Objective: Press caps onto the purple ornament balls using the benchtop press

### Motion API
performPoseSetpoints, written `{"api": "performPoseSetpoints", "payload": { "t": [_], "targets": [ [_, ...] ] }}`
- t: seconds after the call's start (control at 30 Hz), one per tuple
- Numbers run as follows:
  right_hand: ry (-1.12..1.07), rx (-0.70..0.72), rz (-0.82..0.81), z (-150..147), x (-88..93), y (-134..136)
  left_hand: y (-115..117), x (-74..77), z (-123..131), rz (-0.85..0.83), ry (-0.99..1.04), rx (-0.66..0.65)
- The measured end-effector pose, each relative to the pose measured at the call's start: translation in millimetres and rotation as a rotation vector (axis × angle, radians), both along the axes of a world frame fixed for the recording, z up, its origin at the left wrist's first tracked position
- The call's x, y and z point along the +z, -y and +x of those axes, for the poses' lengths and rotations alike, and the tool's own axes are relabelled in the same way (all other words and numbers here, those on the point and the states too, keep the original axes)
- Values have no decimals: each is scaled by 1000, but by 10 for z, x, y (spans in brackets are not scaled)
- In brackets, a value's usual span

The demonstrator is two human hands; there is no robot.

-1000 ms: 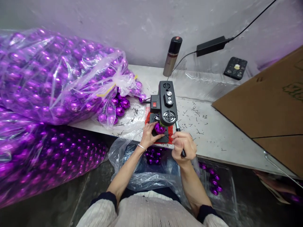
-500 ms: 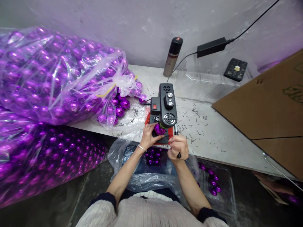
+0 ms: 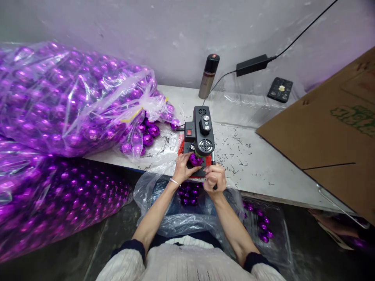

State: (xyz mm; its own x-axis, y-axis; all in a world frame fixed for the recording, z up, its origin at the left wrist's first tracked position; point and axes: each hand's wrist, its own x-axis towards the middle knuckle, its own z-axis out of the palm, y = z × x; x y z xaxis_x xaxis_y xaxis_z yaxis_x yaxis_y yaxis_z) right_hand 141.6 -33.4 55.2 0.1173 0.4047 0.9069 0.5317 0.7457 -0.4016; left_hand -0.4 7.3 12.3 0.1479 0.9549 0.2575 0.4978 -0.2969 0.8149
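A shiny purple ball (image 3: 195, 159) sits under the head of a small black bench machine (image 3: 203, 130). My left hand (image 3: 184, 168) has its thumb and fingers closed around the ball's near and left sides. My right hand (image 3: 215, 178) is wrapped round the black-gripped lever (image 3: 213, 158) at the machine's right side. The machine stands on a red sheet (image 3: 208, 160) on the white table (image 3: 249, 168). Its head hides the top of the ball.
Big clear bags of purple balls (image 3: 70, 101) fill the left, with loose balls (image 3: 148, 139) beside the knot. More balls (image 3: 189, 194) lie in plastic at my lap. Behind stand a spray bottle (image 3: 207, 80) and a power adapter (image 3: 252, 65). A cardboard box (image 3: 328, 136) is at right.
The view has shifted slightly, moving the table items a little left. My right hand and the lever have moved slightly toward the machine. My left hand keeps its hold on the ball.
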Motion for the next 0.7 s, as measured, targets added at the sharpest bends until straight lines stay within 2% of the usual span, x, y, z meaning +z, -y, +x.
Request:
{"api": "performPoseSetpoints", "payload": {
  "t": [0.13, 0.2, 0.3, 0.37, 0.43, 0.53, 0.6, 0.67, 0.7],
  "targets": [
    [25, -23, 12, 1, 44, 0, -16, -8, 13, -2, 30, 10],
    [-18, -47, -26, -7, 189, 23, -29, -15, 25, 9, 49, 11],
    [-69, -83, -145, -27, 509, 66, -4, -9, 28, 32, 64, 7],
    [-100, -88, -198, -37, 693, 83, 90, 3, -1, 72, 46, -3],
    [-107, -76, -205, -38, 791, 90, 263, 7, -65, 134, -4, -21],
    [-82, -59, -170, -27, 774, 91, 573, -24, -208, 182, -120, -81],
    [-62, -56, -153, -22, 712, 91, 676, -51, -311, 157, -164, -129],
    [-54, -52, -140, -21, 662, 91, 582, -42, -400, 118, -138, -129],
    [-55, -50, -136, -23, 649, 91, 448, -14, -435, 102, -102, -92]
  ]
}}
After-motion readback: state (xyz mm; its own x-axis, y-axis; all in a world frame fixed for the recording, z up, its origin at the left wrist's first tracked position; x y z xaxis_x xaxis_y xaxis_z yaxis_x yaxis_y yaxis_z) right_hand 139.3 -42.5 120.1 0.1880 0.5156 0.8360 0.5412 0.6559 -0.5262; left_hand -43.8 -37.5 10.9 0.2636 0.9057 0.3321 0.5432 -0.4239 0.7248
